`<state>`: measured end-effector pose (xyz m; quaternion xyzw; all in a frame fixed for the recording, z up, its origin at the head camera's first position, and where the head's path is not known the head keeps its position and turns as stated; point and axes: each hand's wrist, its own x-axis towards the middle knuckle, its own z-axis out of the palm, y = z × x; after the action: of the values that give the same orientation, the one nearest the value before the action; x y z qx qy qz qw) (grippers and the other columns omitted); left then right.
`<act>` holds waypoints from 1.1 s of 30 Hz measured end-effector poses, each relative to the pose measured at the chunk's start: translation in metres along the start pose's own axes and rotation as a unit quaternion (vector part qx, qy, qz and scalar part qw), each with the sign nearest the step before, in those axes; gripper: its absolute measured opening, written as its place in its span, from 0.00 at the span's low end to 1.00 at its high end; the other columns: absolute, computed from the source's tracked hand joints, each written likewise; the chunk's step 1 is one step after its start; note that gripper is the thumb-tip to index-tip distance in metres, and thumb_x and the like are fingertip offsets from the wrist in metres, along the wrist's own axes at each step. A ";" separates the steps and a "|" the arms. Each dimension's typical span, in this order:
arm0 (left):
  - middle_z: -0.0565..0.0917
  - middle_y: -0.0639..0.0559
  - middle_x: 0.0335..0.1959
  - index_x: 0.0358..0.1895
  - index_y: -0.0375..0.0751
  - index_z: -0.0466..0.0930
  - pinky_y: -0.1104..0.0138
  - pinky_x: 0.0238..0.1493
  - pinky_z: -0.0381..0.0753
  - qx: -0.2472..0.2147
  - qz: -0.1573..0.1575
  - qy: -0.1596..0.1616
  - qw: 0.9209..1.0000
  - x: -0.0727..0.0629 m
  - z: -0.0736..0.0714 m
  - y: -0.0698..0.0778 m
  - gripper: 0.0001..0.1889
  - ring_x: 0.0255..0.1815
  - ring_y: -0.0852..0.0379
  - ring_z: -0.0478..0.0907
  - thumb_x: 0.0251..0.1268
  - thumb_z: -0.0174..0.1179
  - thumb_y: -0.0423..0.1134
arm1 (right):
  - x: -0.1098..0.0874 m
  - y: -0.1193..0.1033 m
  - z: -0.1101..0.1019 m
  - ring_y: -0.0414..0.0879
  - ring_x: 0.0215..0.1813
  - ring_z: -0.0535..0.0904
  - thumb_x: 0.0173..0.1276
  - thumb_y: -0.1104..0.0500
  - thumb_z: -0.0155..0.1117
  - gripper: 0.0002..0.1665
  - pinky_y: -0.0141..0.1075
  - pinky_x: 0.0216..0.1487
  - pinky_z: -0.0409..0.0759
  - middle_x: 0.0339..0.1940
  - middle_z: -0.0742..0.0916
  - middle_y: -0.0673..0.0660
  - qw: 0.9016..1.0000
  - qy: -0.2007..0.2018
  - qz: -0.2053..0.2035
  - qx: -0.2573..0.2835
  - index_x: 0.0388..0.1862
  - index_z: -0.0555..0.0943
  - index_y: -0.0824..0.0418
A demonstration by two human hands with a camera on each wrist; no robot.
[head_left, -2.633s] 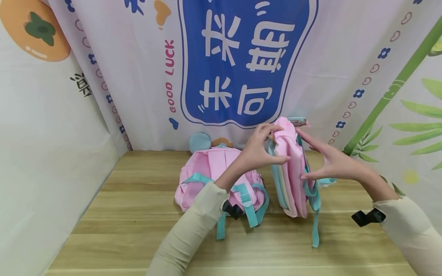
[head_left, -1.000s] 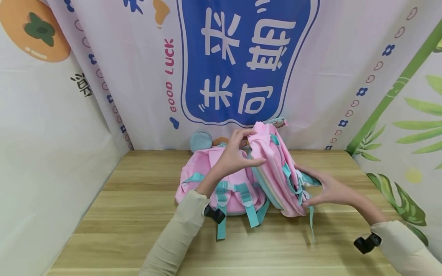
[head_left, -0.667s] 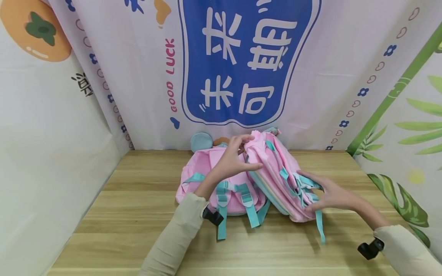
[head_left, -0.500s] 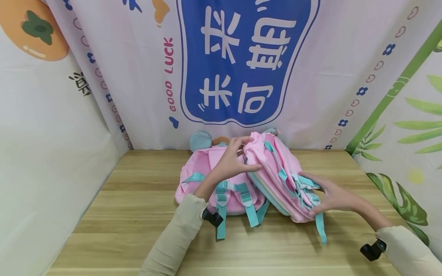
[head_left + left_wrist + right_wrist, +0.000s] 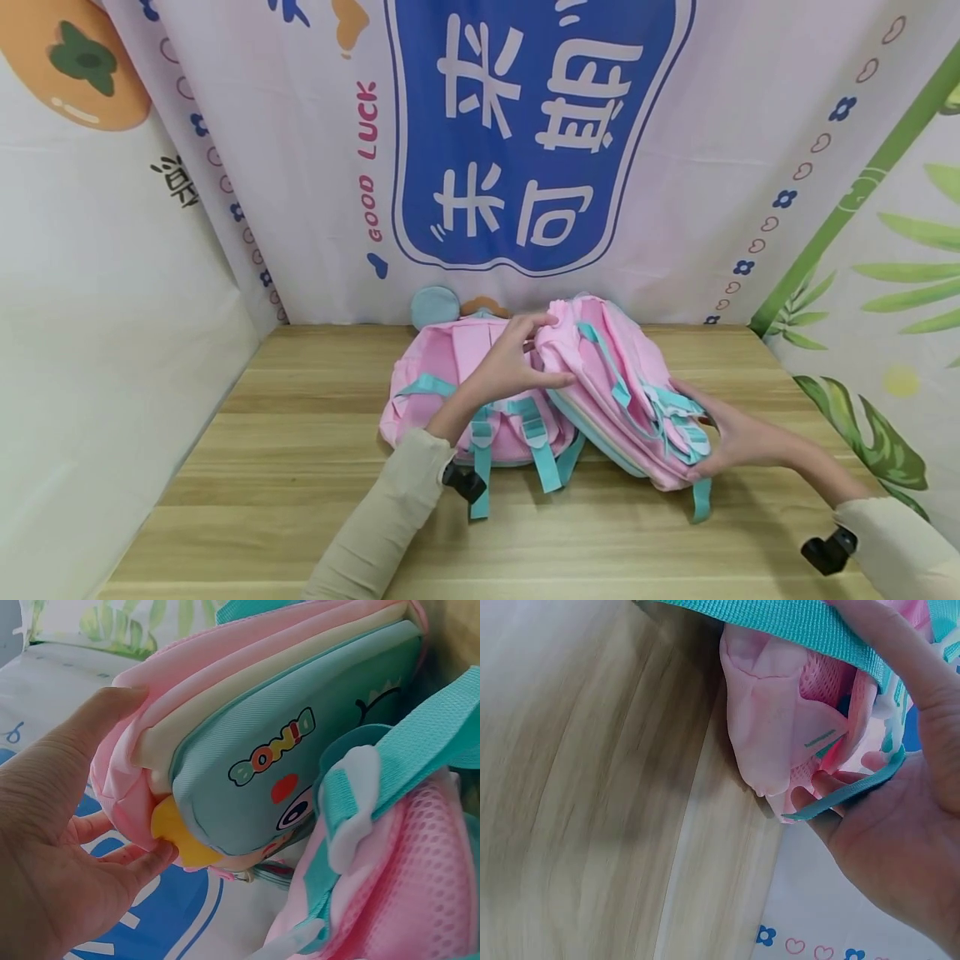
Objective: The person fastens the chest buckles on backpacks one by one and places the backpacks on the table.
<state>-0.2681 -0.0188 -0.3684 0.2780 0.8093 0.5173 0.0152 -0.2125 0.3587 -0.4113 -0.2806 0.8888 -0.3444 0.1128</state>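
Note:
A pink child's backpack [image 5: 645, 354] leans over to the left on the table, its teal straps [image 5: 675, 402] facing up and right. My left hand [image 5: 506, 367] holds its upper left edge, thumb on the pink side and fingertips on a yellow patch [image 5: 180, 832]. The left wrist view shows its teal cartoon front [image 5: 247, 772] with coloured letters. At the lower right, my right hand [image 5: 742, 433] grips the strap side; a teal strap [image 5: 855, 791] crosses its fingers. Under and beside it lies a second pink backpack [image 5: 427, 408], straps up, partly covered by my left forearm.
The wooden table [image 5: 300, 517] meets a printed cloth backdrop [image 5: 315, 208] at the back. White cloth walls stand on both sides, the right wall [image 5: 892, 333] with leaf prints. A round blue piece [image 5: 435, 309] sticks up behind the second backpack.
The held backpack has gone from nearly upright to tilted left, its strap side turned upward. It has slid slightly right and nearer. My right hand has moved down to its lower end.

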 end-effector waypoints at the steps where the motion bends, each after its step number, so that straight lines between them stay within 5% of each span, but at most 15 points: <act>1: 0.68 0.45 0.71 0.72 0.42 0.67 0.53 0.72 0.72 0.002 0.002 -0.002 1.000 0.000 0.002 -0.001 0.45 0.70 0.49 0.68 0.50 0.79 0.46 | -0.002 0.001 -0.001 0.15 0.66 0.57 0.46 0.54 0.87 0.78 0.31 0.65 0.72 0.79 0.59 0.77 1.000 0.000 -0.001 -0.007 0.83 0.44 0.68; 7: 0.71 0.45 0.69 0.71 0.41 0.70 0.55 0.70 0.75 0.016 0.010 -0.008 1.000 0.000 0.011 -0.002 0.44 0.68 0.50 0.70 0.48 0.80 0.47 | -0.009 0.009 -0.005 0.19 0.69 0.58 0.45 0.52 0.87 0.78 0.35 0.65 0.75 0.79 0.59 0.78 1.000 0.001 0.007 -0.029 0.82 0.45 0.72; 11: 0.71 0.45 0.68 0.69 0.41 0.72 0.55 0.68 0.76 0.021 0.020 -0.009 1.000 0.000 0.017 -0.004 0.43 0.67 0.50 0.71 0.48 0.81 0.47 | -0.015 0.010 -0.010 0.52 0.74 0.65 0.46 0.52 0.87 0.78 0.48 0.64 0.75 0.77 0.60 0.78 0.998 -0.005 0.041 -0.042 0.82 0.44 0.71; 14: 0.72 0.46 0.68 0.67 0.42 0.73 0.57 0.66 0.77 0.028 0.021 -0.010 0.999 0.000 0.022 -0.004 0.42 0.66 0.50 0.72 0.47 0.81 0.48 | -0.018 0.010 -0.015 0.74 0.72 0.62 0.46 0.54 0.87 0.77 0.54 0.63 0.74 0.76 0.61 0.79 0.998 -0.010 0.056 -0.039 0.82 0.43 0.72; 19: 0.75 0.49 0.65 0.66 0.45 0.75 0.62 0.59 0.79 0.050 0.012 -0.014 0.999 0.000 0.030 -0.003 0.41 0.61 0.53 0.75 0.47 0.81 0.53 | -0.025 0.016 -0.023 0.76 0.72 0.60 0.46 0.55 0.86 0.76 0.40 0.63 0.73 0.76 0.61 0.80 0.997 -0.015 0.071 -0.036 0.81 0.44 0.73; 25: 0.76 0.49 0.63 0.66 0.46 0.74 0.66 0.54 0.81 0.068 0.004 -0.027 0.997 -0.001 0.038 -0.002 0.42 0.58 0.54 0.77 0.46 0.80 0.56 | -0.029 0.025 -0.032 0.65 0.71 0.66 0.46 0.54 0.87 0.75 0.29 0.59 0.72 0.75 0.65 0.78 0.995 -0.017 0.079 -0.060 0.81 0.48 0.72; 28: 0.77 0.50 0.62 0.66 0.47 0.74 0.67 0.52 0.81 0.074 -0.002 -0.030 0.997 -0.001 0.043 -0.003 0.43 0.58 0.55 0.77 0.46 0.80 0.57 | -0.030 0.027 -0.037 0.64 0.70 0.68 0.47 0.54 0.86 0.73 0.32 0.58 0.74 0.74 0.67 0.78 0.994 -0.026 0.086 -0.066 0.81 0.49 0.73; 33: 0.78 0.51 0.60 0.66 0.49 0.74 0.69 0.48 0.80 0.084 -0.008 -0.034 0.996 -0.002 0.053 -0.004 0.43 0.54 0.58 0.77 0.44 0.80 0.58 | -0.034 0.030 -0.045 0.78 0.70 0.65 0.49 0.56 0.85 0.71 0.58 0.60 0.77 0.72 0.66 0.82 0.991 -0.049 0.109 -0.057 0.80 0.48 0.76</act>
<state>-0.2518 0.0235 -0.3969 0.2889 0.8513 0.4374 0.0230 -0.2154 0.4210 -0.3988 -0.2049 0.9256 -0.2645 0.1769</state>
